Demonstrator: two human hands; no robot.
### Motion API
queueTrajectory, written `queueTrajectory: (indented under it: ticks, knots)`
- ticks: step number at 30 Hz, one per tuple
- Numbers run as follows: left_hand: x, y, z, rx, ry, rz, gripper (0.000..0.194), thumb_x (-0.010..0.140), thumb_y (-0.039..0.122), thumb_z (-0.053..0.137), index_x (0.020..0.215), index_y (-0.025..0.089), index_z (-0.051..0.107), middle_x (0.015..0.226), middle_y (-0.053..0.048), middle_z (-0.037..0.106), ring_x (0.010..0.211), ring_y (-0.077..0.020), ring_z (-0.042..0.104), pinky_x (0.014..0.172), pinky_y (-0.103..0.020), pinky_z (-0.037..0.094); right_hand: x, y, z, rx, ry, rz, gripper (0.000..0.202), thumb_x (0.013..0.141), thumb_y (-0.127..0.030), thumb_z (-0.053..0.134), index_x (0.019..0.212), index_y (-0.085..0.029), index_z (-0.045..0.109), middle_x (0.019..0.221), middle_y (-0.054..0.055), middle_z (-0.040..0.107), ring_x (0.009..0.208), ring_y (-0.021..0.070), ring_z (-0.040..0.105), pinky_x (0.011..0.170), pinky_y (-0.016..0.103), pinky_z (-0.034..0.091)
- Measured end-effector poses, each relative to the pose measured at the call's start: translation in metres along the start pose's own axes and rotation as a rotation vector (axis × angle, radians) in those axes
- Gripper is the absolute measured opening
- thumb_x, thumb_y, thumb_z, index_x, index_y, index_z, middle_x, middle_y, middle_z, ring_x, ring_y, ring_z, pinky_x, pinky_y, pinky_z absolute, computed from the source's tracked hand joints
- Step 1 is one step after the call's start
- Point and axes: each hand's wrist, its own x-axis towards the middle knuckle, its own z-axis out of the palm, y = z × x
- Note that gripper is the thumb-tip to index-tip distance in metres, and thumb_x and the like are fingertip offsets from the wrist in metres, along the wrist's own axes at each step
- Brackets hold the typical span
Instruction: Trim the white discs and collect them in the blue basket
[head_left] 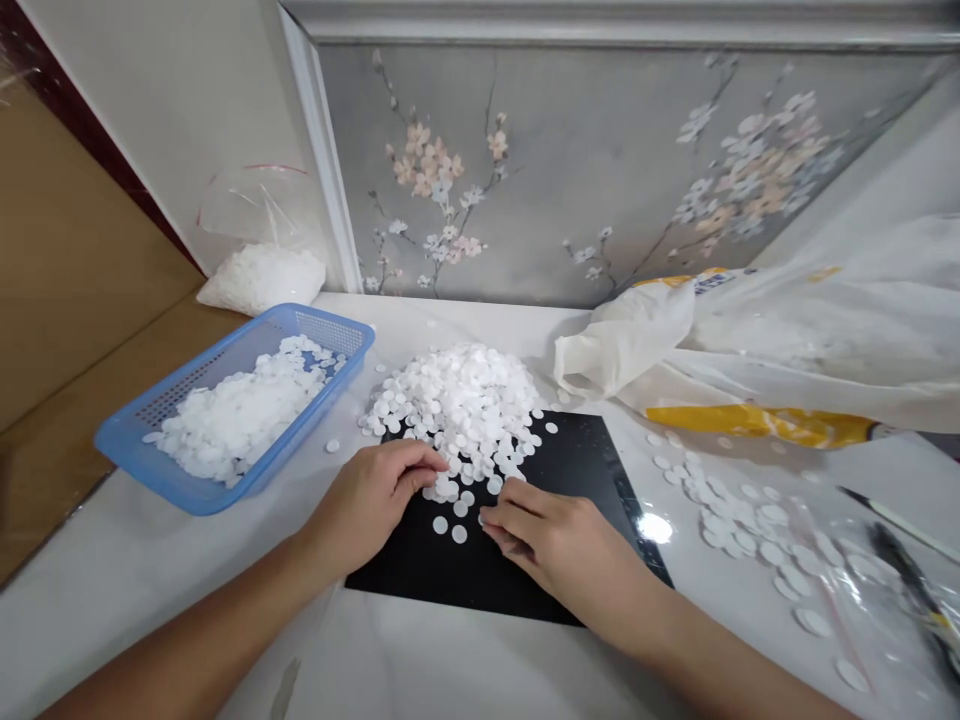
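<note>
A heap of small white round discs [469, 400] lies partly on a black board [510, 590] in front of me. At the heap's lower left edge, my left hand [367, 505] has its thumb and index finger drawn together. Whatever sits between those fingertips is hidden. My right hand [562, 535] is over the board with its fingers closed in a pinch. The rim of one white disc [482, 518] shows at its fingertips. A few loose discs [459, 534] lie flat on the board between the two hands.
To the left stands a blue plastic basket [251, 495] holding more discs, with a clear bag of white pieces [262, 280] behind it. On the right are a white plastic bag [795, 350], scattered discs [739, 520], a slim pen-like tool [900, 522] and a dark tool [907, 575].
</note>
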Motion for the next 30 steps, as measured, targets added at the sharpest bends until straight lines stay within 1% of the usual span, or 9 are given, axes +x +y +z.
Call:
queueTrajectory:
  ticks: [3,6,10,13,16,18,25,27,30]
  knots:
    - [-0.001,0.001,-0.001,0.03,-0.069,0.007,0.012,0.08,0.014,0.055,0.08,0.023,0.063,0.084,0.004,0.065,0.078,-0.013,0.058,0.068,-0.022,0.041,0.002,0.0,-0.001,0.088,0.057,0.063,0.02,0.076,-0.001,0.052,0.076,-0.019,0.061,0.078,0.0,0.059,0.057,0.0104,0.055,0.052,0.022,0.042]
    - [-0.004,0.004,-0.001,0.086,-0.201,0.014,0.011,0.079,0.015,0.057,0.076,0.023,0.063,0.08,0.005,0.062,0.075,-0.0121,0.056,0.066,-0.022,0.038,0.006,-0.003,-0.005,0.317,0.106,0.28,0.016,0.074,-0.005,0.05,0.068,-0.02,0.055,0.065,-0.004,0.055,0.053,0.0097,0.05,0.05,0.02,0.04]
    - [-0.006,0.006,-0.001,0.181,-0.294,0.011,0.012,0.08,0.016,0.053,0.078,0.024,0.062,0.08,0.004,0.061,0.072,-0.0128,0.054,0.063,-0.023,0.034,0.008,-0.006,-0.009,0.732,0.034,0.492,0.007,0.078,-0.016,0.049,0.073,-0.021,0.049,0.07,-0.003,0.058,0.054,0.0101,0.051,0.043,0.019,0.039]
    - [-0.004,0.004,-0.002,0.112,-0.271,-0.014,0.021,0.084,0.013,0.041,0.083,0.023,0.06,0.073,0.004,0.059,0.067,-0.0122,0.052,0.06,-0.023,0.034,0.01,-0.007,-0.011,0.93,-0.038,0.549,0.005,0.082,-0.02,0.046,0.083,-0.021,0.051,0.071,-0.003,0.056,0.05,0.0094,0.05,0.034,0.017,0.032]
    - [-0.001,0.001,-0.003,0.046,-0.172,-0.089,0.024,0.088,0.017,0.034,0.083,0.022,0.057,0.063,0.005,0.053,0.06,-0.012,0.05,0.057,-0.023,0.033,0.013,-0.01,-0.01,0.816,-0.048,0.493,0.01,0.085,-0.022,0.048,0.082,-0.02,0.057,0.063,-0.004,0.051,0.047,0.0081,0.045,0.04,0.019,0.034]
    - [0.0,0.0,-0.004,0.017,-0.149,-0.096,0.018,0.087,0.022,0.04,0.079,0.022,0.057,0.067,0.005,0.056,0.064,-0.0123,0.052,0.06,-0.023,0.035,0.014,-0.013,-0.007,0.665,-0.026,0.385,0.008,0.082,-0.018,0.056,0.077,-0.019,0.061,0.066,-0.003,0.055,0.055,0.0097,0.051,0.05,0.021,0.04]
    - [-0.007,0.008,0.0,0.172,-0.272,-0.061,0.007,0.074,0.016,0.058,0.073,0.023,0.06,0.073,0.005,0.054,0.07,-0.0128,0.051,0.058,-0.023,0.031,0.012,-0.017,0.013,0.216,-0.028,-0.011,0.02,0.076,0.001,0.057,0.078,-0.018,0.063,0.078,0.001,0.058,0.064,0.0124,0.059,0.06,0.022,0.047]
    - [-0.008,0.009,0.001,0.182,-0.291,-0.076,0.008,0.073,0.014,0.059,0.072,0.022,0.059,0.072,0.005,0.053,0.069,-0.0125,0.05,0.057,-0.023,0.03,0.013,-0.017,0.013,0.203,-0.006,-0.007,0.022,0.074,0.003,0.055,0.076,-0.018,0.06,0.077,0.001,0.057,0.062,0.0121,0.057,0.058,0.022,0.047]
    - [-0.008,0.01,0.0,0.096,-0.283,-0.065,0.005,0.073,0.017,0.059,0.071,0.021,0.057,0.075,0.004,0.055,0.07,-0.0124,0.051,0.06,-0.023,0.033,0.017,-0.016,0.006,0.295,0.082,0.157,0.019,0.073,-0.001,0.051,0.07,-0.019,0.056,0.069,-0.001,0.056,0.056,0.0108,0.052,0.052,0.021,0.042]
